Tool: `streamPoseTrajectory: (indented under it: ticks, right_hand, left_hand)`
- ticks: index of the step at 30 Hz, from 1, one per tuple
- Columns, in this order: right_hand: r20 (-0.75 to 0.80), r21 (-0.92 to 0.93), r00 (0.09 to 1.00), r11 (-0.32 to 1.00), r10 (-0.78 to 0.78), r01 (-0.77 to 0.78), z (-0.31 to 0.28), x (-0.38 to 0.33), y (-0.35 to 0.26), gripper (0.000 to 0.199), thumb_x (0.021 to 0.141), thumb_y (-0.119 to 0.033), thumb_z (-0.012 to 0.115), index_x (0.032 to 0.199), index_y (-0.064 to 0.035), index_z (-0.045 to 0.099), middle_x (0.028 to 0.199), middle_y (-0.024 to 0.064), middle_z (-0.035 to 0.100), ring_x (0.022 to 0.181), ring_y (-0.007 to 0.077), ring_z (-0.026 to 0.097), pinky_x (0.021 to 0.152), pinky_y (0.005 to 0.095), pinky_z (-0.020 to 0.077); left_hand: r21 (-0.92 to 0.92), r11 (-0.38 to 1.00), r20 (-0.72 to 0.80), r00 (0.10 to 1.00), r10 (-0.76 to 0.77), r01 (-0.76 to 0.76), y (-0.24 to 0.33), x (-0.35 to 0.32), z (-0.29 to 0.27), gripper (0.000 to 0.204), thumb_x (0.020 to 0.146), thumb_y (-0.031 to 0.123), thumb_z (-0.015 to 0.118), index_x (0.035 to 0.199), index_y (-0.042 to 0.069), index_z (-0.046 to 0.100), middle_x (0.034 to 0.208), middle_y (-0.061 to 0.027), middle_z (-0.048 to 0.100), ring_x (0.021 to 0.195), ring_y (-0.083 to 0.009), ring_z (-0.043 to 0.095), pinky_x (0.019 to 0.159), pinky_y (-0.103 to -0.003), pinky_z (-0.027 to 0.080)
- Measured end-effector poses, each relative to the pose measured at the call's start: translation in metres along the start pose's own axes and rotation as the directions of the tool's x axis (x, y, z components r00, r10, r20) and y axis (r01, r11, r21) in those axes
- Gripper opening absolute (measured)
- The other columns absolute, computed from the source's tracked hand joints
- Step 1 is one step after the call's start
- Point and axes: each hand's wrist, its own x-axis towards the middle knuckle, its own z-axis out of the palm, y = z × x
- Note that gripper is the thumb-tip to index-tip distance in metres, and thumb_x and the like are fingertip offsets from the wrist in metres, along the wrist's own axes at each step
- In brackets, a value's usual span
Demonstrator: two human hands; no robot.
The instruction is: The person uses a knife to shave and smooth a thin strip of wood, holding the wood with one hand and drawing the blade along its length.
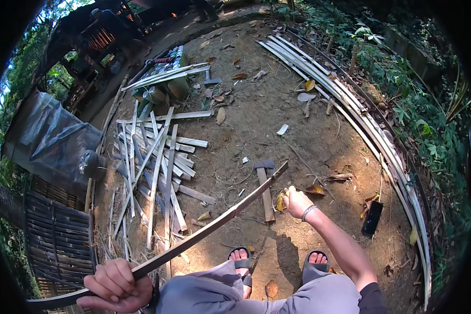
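Observation:
My left hand is wrapped round a long bamboo strip at the lower left. The strip has a dark edge and a paler face, and it slants up to the right, its far end near an axe. That axe lies on the soil with its wooden handle toward me. My right hand is closed just right of the axe handle, apart from the strip. A yellow leaf shows against its fingers; whether they grip it or anything else is hidden.
A heap of split bamboo slats covers the ground at left. A hammer lies beyond it. Long pale strips curve along the right, with a black phone beside them. A woven bamboo panel stands at far left.

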Motion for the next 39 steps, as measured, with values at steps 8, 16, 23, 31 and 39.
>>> streamPoseTrajectory:
  ticks: [8,16,23,31,39]
  right_hand:
    - [0.07,0.112,0.987,0.985,-0.142,0.133,0.016,-0.036,-0.019,0.037,0.095,-0.027,0.049,0.101,0.009,0.044,0.078,0.0332,0.062,0.079,0.0481,0.062,0.068,0.054,0.0497]
    - [0.188,0.064,0.974,0.991,-0.13,0.12,0.006,-0.039,-0.04,0.035,0.095,-0.027,0.049,0.1,0.0075,0.044,0.081,0.033,0.062,0.079,0.0482,0.062,0.07,0.053,0.0496]
    - [0.102,-0.039,0.983,0.987,-0.15,0.155,0.022,0.013,0.018,0.034,0.094,-0.028,0.051,0.103,0.0046,0.045,0.084,0.0292,0.064,0.08,0.0457,0.063,0.072,0.0508,0.0511]
    - [-0.004,-0.139,0.999,0.989,0.041,-0.041,0.02,0.037,0.044,0.029,0.093,-0.024,0.05,0.102,0.0028,0.044,0.084,0.0269,0.064,0.081,0.0419,0.065,0.069,0.0494,0.0522]
    - [0.035,-0.056,0.999,0.998,0.002,0.0,0.026,0.02,0.026,0.034,0.094,-0.027,0.048,0.106,0.0045,0.042,0.083,0.0292,0.064,0.08,0.0453,0.064,0.067,0.0516,0.0518]
  left_hand:
    - [0.027,1.0,0.009,1.0,0.005,-0.006,0.01,0.009,-0.008,0.049,0.101,0.045,0.039,0.064,0.013,0.033,0.049,0.0028,0.029,0.037,-0.0068,0.024,0.041,-0.021,0.024]
    - [0.056,0.998,-0.041,0.999,-0.01,0.012,0.012,0.008,-0.03,0.048,0.101,0.045,0.036,0.067,0.012,0.032,0.052,0.0022,0.029,0.037,-0.0074,0.024,0.042,-0.022,0.025]
    - [0.043,0.999,-0.051,0.999,-0.01,0.012,0.01,0.008,-0.031,0.047,0.101,0.045,0.037,0.068,0.012,0.033,0.052,0.0022,0.03,0.037,-0.0073,0.024,0.043,-0.021,0.025]
    - [-0.004,0.999,0.05,0.998,-0.043,0.043,0.008,0.009,-0.026,0.048,0.101,0.046,0.037,0.066,0.013,0.033,0.051,0.0018,0.03,0.037,-0.0076,0.024,0.043,-0.022,0.026]
    - [0.008,0.999,-0.044,0.999,-0.031,0.031,0.007,0.011,-0.031,0.049,0.101,0.046,0.038,0.065,0.013,0.032,0.051,0.0019,0.029,0.037,-0.0074,0.024,0.043,-0.022,0.026]
